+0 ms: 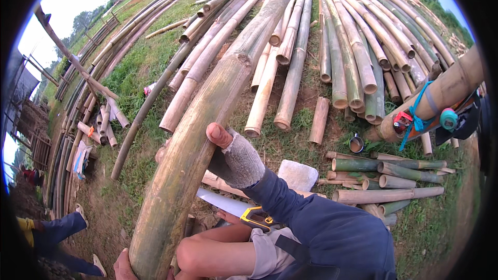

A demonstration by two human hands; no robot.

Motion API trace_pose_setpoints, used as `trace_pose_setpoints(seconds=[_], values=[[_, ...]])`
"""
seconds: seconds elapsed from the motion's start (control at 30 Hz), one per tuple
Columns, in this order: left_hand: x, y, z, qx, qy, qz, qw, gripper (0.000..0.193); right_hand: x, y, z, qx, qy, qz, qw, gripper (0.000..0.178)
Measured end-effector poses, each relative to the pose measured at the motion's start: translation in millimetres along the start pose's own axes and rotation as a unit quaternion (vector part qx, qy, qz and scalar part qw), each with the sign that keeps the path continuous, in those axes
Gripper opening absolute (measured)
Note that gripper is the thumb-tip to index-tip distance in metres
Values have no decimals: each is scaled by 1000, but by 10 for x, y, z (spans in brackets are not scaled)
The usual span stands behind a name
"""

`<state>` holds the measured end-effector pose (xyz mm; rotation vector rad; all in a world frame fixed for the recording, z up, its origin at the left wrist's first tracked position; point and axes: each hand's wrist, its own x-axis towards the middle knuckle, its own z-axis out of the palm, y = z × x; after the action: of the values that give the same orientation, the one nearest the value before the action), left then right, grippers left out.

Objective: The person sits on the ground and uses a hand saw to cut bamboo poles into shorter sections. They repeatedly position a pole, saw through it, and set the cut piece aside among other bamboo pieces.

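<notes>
1 bamboo pole point(199, 119) gripped at 2 spots
Gloved right hand point(236, 159) clasps it from beneath; left hand point(124, 266) wraps its near end.

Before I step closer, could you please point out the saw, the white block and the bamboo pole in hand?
Saw point(228, 204), head view: its blade.
White block point(298, 175), head view: its top face.
Bamboo pole point(198, 129), head view: its outer wall, about midway.

Bamboo pole point(199, 119) left of saw point(233, 206), poles point(357, 54) beyond, mug point(356, 144) seemingly on grass point(124, 205)
</notes>
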<state>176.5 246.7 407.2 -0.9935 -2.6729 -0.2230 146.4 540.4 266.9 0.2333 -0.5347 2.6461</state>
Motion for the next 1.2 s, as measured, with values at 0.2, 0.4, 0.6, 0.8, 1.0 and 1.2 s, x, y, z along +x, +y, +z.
trace_pose_setpoints(seconds=[0.2,0.4,0.6,0.8,1.0,1.2], values=[[857,689,268,-135,79,224,962,86,-94,-1419,-189,-64,57,-225,971,70],[1393,1882,956,-212,56,332,918,80,-502,-2240,-382,-106,235,-219,941,93],[1192,2026,1572,-278,-63,450,846,97,-1585,-1479,-761,-236,266,-125,926,91],[1376,483,1634,-128,-159,331,921,54,-1434,-3464,-1348,-284,344,-99,890,89],[1091,-2321,1650,-57,-112,3,992,56,-620,-4392,-988,-722,494,-166,455,75],[-1171,-3834,2539,-280,30,-436,855,66,-532,-1578,-1311,-822,115,-214,515,52]])
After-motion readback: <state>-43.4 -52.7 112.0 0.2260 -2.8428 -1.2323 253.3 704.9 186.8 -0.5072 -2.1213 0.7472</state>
